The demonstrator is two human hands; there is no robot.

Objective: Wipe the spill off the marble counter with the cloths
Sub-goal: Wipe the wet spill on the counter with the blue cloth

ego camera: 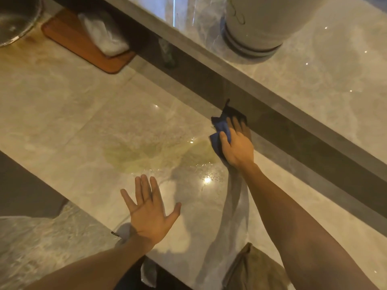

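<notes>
A yellowish wet spill [159, 153] spreads across the middle of the glossy marble counter [69, 114]. My right hand [236, 143] presses a dark blue cloth [222, 126] flat on the counter at the spill's right edge, close to the dark raised ledge. The cloth is bunched under my palm and fingers. My left hand [148, 208] hovers or rests flat, fingers spread, holding nothing, on the counter just in front of the spill near the front edge. A brownish cloth [253, 266] lies at the counter's front edge below my right forearm.
A wooden board [69, 40] with a white plastic bag [104, 32] lies at the back left, beside a metal bowl [14, 21]. A raised marble ledge [314, 80] carries a white vase [257, 24]. The counter's front edge runs diagonally at lower left.
</notes>
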